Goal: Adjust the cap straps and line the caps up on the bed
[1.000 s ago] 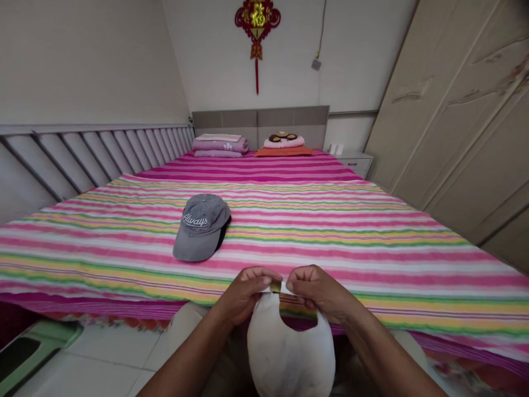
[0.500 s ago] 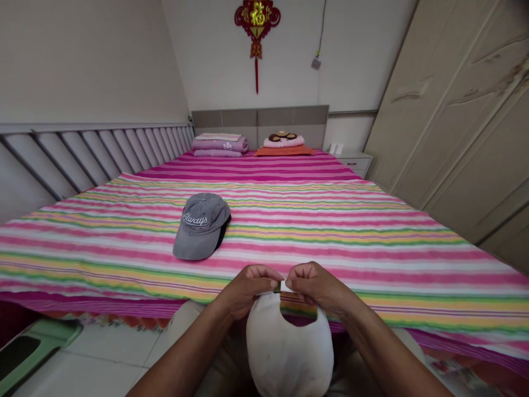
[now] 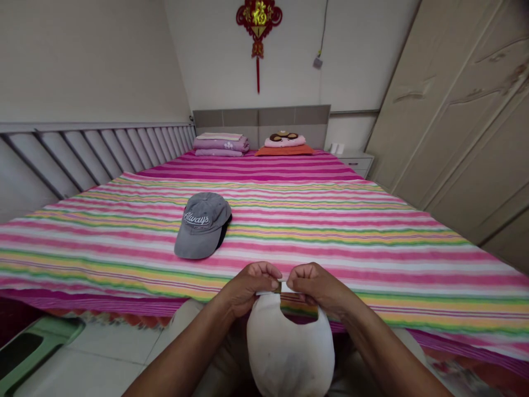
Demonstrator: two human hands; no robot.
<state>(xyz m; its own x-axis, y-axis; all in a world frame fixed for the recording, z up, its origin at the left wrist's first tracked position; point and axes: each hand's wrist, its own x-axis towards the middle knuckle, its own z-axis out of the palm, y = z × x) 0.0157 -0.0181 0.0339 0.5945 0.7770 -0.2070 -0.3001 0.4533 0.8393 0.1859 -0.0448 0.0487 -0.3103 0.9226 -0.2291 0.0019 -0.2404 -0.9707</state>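
A white cap [image 3: 289, 353] rests on my lap, its back opening turned up toward the bed. My left hand [image 3: 250, 289] and my right hand [image 3: 316, 288] are both closed in a pinch on the cap's back strap [image 3: 281, 286], the fingertips almost touching at a small brass-coloured buckle. A grey cap [image 3: 202, 225] with white "Always" lettering lies on the striped bedspread [image 3: 351, 231], beyond my left hand and apart from it.
The bed fills the middle of the view. Folded purple bedding [image 3: 221, 145] and an orange and pink pillow stack [image 3: 284, 144] lie at the headboard. A wardrobe [image 3: 463, 110] stands on the right, a slatted panel [image 3: 95, 157] on the left, a green stool [image 3: 28, 353] at bottom left.
My hands stay pinched on the strap and have shifted only slightly. The view has drifted a little.
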